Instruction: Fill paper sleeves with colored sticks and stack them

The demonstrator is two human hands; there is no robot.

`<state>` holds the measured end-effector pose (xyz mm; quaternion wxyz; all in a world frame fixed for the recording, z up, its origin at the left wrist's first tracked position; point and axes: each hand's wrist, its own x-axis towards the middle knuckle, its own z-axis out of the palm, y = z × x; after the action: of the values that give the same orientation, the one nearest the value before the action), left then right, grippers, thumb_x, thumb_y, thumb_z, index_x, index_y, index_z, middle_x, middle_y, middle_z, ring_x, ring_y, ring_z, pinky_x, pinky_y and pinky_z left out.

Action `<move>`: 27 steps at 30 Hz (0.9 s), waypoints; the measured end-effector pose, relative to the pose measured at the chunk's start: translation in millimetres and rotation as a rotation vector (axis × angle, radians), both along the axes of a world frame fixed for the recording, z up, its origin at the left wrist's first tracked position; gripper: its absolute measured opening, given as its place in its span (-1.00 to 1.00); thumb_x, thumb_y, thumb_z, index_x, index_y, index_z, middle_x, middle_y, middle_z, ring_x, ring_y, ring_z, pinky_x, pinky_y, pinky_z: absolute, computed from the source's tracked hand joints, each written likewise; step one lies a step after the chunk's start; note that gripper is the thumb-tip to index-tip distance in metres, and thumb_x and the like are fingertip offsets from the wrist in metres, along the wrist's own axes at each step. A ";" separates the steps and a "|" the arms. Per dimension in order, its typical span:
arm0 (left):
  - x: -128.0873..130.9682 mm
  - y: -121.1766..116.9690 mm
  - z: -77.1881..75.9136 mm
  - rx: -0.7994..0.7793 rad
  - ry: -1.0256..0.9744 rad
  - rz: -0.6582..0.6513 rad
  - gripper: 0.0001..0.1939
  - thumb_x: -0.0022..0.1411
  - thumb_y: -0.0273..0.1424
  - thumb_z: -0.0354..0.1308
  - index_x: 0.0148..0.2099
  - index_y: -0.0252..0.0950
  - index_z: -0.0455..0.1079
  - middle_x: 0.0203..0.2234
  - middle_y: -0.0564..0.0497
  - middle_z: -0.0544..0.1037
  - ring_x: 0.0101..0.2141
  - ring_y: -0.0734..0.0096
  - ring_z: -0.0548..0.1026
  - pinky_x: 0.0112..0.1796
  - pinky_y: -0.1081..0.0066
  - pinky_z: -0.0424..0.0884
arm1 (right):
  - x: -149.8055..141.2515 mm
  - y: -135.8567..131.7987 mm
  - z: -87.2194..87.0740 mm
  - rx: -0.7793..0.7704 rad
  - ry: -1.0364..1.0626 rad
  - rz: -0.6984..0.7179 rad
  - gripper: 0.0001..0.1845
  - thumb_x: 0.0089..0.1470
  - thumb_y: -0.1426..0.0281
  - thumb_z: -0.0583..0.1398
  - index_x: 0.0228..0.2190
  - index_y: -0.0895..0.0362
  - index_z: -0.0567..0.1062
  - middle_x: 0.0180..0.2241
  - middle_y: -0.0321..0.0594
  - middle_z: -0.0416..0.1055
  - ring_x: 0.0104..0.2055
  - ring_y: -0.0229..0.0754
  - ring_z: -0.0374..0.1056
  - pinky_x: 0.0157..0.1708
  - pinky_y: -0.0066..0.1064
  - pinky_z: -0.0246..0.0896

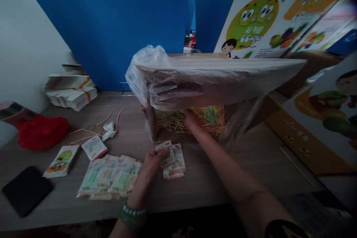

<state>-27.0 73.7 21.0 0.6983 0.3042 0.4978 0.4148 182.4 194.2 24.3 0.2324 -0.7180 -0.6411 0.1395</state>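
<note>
My left hand [154,161] is closed on a small printed packet [165,148] held over a short pile of similar packets [175,163] on the wooden table [251,163]. My right hand [190,119] reaches into a cardboard box lined with clear plastic [178,85], among a heap of thin coloured sticks [209,118]; its fingers are hidden among the sticks. A green bead bracelet [132,214] circles my left wrist.
A row of overlapping packets [111,176] lies left of my left hand, with two more packets [61,161] beyond. A black flat item [26,190], red cloth [41,131], stacked flat cartons [71,91], loose sticks [83,131] and printed boxes [315,119] surround the workspace.
</note>
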 end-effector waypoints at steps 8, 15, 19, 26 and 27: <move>18.1 10.9 15.2 0.150 0.095 -0.051 -0.72 -0.10 -0.29 0.41 -0.31 -0.33 0.59 -0.45 -0.04 0.64 -0.44 0.32 0.55 -0.34 0.37 0.45 | 24.4 -41.0 -20.6 0.274 0.853 0.047 -0.74 0.12 0.16 0.09 -0.35 0.07 0.42 -0.36 -0.26 0.48 -0.24 -0.14 0.38 -0.05 -0.28 0.27; 84.3 66.8 19.8 0.720 0.367 -0.130 -0.90 0.11 -0.50 0.19 -0.36 -0.26 0.54 0.09 -0.12 0.53 0.21 0.15 0.34 0.21 0.21 0.19 | 8.1 -50.7 -59.4 0.243 0.782 0.140 -0.71 0.03 0.35 0.09 -0.20 0.05 0.50 -0.15 -0.19 0.54 -0.05 -0.07 0.39 0.10 -0.20 0.21; 105.2 81.6 9.4 0.729 0.392 -0.195 -0.82 0.16 -0.46 0.18 -0.17 -0.25 0.54 0.08 -0.15 0.54 0.15 0.16 0.42 0.21 0.18 0.20 | 6.9 -47.7 -66.3 0.234 0.653 0.156 -0.68 0.02 0.43 0.05 -0.24 0.10 0.55 -0.22 -0.15 0.57 -0.11 -0.04 0.42 0.00 -0.20 0.29; 96.5 76.0 14.5 0.653 0.411 -0.252 -0.91 0.10 -0.46 0.25 -0.29 -0.26 0.57 -0.26 -0.06 0.66 -0.15 0.21 0.56 -0.01 0.30 0.38 | 8.8 -51.3 -55.6 0.160 0.300 0.138 -0.86 -0.06 0.50 0.14 -0.44 0.13 0.51 -0.32 -0.05 0.55 -0.18 0.01 0.42 -0.07 -0.22 0.24; 93.1 76.1 17.5 0.618 0.359 -0.218 -0.89 0.08 -0.48 0.27 -0.28 -0.26 0.57 -0.28 -0.03 0.66 -0.17 0.24 0.56 -0.03 0.33 0.39 | 9.5 -50.5 -53.5 0.178 0.315 0.119 -0.87 -0.06 0.50 0.14 -0.44 0.12 0.50 -0.32 -0.06 0.54 -0.17 0.01 0.40 -0.05 -0.22 0.22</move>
<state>66.1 149.8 38.5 0.5150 0.6198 0.4284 0.4088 191.9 143.6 -29.2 0.3841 -0.6246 -0.6479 0.2064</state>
